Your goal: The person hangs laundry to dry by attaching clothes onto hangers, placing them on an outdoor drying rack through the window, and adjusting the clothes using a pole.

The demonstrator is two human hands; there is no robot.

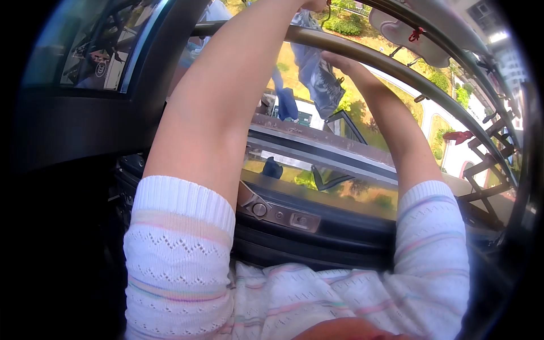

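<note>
A metal rail [362, 52] curves across the upper part of the view, outside a window. Over it reaches my left arm, with my left hand [313, 4] cut off by the top edge near a small dark hook [327, 12]; its fingers do not show clearly. Below the rail, my right hand [338, 61] is beside a hanging blue-grey garment [320, 79]; what its fingers do is too small to make out. A darker blue piece of cloth [287, 104] hangs further left.
The window sill [323, 139] and its dark frame with a metal latch [277, 215] lie under my forearms. An open window pane [102, 56] stands at the left. At the right are a folding metal rack [490, 164] and red ties [457, 136]. Greenery shows far below.
</note>
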